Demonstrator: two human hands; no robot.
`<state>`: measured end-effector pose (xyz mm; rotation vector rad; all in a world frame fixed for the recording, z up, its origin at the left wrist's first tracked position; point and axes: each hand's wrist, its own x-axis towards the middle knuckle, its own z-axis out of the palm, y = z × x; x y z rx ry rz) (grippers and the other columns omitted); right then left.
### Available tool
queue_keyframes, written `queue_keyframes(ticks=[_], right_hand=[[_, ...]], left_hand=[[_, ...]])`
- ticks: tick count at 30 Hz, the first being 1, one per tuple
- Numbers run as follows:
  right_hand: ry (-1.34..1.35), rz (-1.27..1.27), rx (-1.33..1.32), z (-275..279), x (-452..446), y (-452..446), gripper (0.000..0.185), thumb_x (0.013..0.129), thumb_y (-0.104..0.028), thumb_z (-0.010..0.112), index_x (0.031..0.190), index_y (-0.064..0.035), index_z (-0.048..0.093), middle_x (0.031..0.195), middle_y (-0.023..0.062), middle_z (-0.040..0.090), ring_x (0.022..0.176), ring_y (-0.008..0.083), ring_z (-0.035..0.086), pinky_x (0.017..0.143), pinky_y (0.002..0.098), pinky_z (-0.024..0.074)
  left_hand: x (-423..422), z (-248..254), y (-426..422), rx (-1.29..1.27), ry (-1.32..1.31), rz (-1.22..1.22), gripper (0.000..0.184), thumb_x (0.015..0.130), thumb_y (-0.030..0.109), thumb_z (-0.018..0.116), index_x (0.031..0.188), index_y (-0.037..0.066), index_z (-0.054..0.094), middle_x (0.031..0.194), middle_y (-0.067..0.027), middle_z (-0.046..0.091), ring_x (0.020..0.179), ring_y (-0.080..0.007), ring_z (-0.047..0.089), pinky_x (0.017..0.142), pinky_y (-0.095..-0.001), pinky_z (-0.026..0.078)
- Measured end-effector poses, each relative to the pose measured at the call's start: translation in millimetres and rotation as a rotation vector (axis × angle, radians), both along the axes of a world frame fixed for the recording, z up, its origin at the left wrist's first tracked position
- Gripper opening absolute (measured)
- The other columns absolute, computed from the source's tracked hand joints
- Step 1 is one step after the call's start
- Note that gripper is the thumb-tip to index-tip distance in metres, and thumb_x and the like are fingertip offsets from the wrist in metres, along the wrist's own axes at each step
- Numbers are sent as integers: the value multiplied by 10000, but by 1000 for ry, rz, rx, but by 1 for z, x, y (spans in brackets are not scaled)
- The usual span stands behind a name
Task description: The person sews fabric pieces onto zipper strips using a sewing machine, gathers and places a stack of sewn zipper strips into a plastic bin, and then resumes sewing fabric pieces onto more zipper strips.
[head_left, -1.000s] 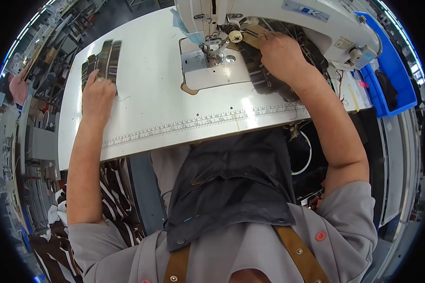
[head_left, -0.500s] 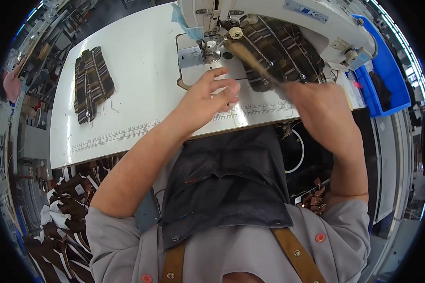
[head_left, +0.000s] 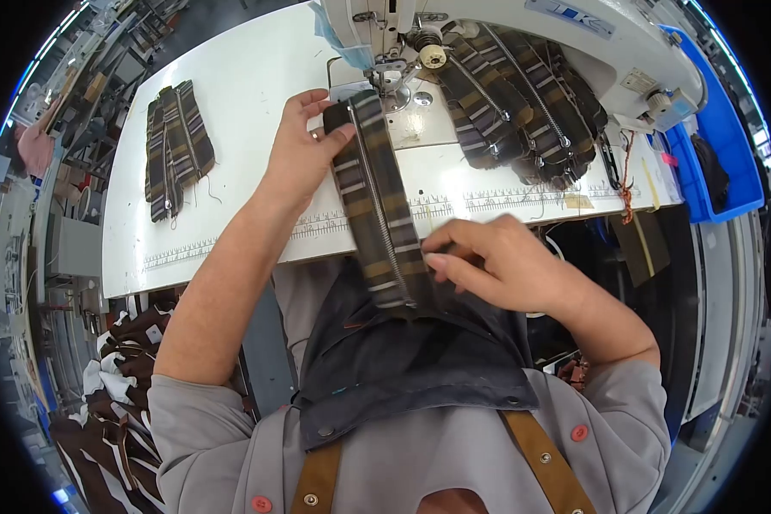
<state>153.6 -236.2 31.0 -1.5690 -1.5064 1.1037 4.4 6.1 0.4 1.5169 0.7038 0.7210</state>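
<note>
A plaid fabric strip with a metal zipper [head_left: 370,197] hangs at a slant from the sewing machine's bed down over the table's front edge. My left hand [head_left: 310,141] is closed on its top left corner, thumb on the front face. At the strip's right edge, lower down, my right hand [head_left: 497,264] pinches the cloth between thumb and curled index finger; its fingertips are slightly blurred. Just behind the strip's top end stands the sewing machine's needle area [head_left: 392,86], partly hidden by the cloth.
More plaid zipper strips [head_left: 535,107] lie piled under the machine arm [head_left: 608,38]. Another plaid pair [head_left: 178,150] rests at the table's left. A blue bin [head_left: 728,176] is at the right. A printed ruler [head_left: 206,248] runs along the front edge of the white table [head_left: 253,94].
A plaid zipper strip is now held in front of the machine. My right hand has come left and down from the pile; my left hand has moved left and grips the strip's top.
</note>
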Motion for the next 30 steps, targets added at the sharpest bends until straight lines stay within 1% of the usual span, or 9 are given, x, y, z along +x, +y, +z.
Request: queue_keyframes(ticks=[2,3,6,8,12,14,17,27,30], right_hand=[[-599,-34,406,0,5,23,252,984,-244,709,1084,-24,640,681,141,698,645,359,714,595,450,549],[-599,-77,472,-4,10,40,292,938,-274,750,1046,-25,644,724,158,704,688,389,706,634,484,560],[-797,-125,725,-16,32,88,339,908,-298,761,1114,-37,697,1030,136,745,963,334,711,810,448,565],[-912,-86,670,-20,47,109,387,901,-336,758,1143,-38,713,1086,119,747,1031,317,691,860,441,550],[-1038,9,636,-22,56,123,511,883,-439,739,1190,-30,745,1164,85,757,1146,271,648,943,427,516],[-1020,8,651,-22,58,124,508,886,-439,733,1184,-29,749,1186,86,756,1146,269,646,939,423,517],[-982,5,678,-26,60,125,510,894,-438,724,1197,-29,750,1223,86,753,1146,267,643,935,422,513],[-956,-43,740,-33,61,135,483,903,-409,715,1211,-39,759,1250,66,752,1125,242,630,896,400,481],[-966,-54,709,-30,61,133,464,885,-390,730,1189,-41,767,1221,58,758,1113,234,633,875,394,479]], left_hand=[[5,-5,4,110,60,-8,630,924,-42,704,1475,5,402,1407,-181,527,1142,-163,620,937,-302,555],[9,-6,8,296,155,-25,602,915,-53,700,1456,25,448,1416,-177,514,1130,-162,622,935,-293,555],[18,-4,6,575,293,7,509,871,-84,694,1348,70,603,1420,-168,506,1129,-190,627,930,-304,556],[19,-8,7,779,357,5,448,878,-19,704,1311,79,649,1424,-160,514,1205,-281,619,985,-369,524],[13,-13,12,1191,477,66,414,896,98,726,1305,69,667,1417,-157,560,1242,-345,589,1043,-434,465],[8,-15,26,1479,384,-142,442,929,249,715,1325,61,663,1420,-125,609,1238,-354,578,1069,-461,430],[3,0,14,1152,457,-267,470,941,315,699,1321,39,666,1428,-98,637,1276,-335,567,1060,-467,438],[7,0,16,1250,576,-201,550,962,329,687,1401,2,630,1490,-149,598,1379,-343,541,1131,-453,434],[7,-4,17,1119,506,-226,550,973,315,692,1410,-11,620,1508,-161,581,1421,-341,526,1184,-439,430]])
